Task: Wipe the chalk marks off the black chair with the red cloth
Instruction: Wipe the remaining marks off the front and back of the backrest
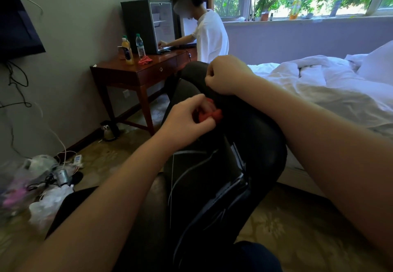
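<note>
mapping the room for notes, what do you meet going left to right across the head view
wall tv → wooden desk → left hand gripping the red cloth → right hand → bed

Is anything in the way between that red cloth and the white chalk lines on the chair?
Nothing visible. The left hand holds the red cloth against the black chair, and the chalk marks lie just below it, uncovered.

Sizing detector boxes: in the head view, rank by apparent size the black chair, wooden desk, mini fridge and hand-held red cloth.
1. black chair, nearest the camera
2. wooden desk
3. mini fridge
4. red cloth, largely hidden in the left hand
</note>
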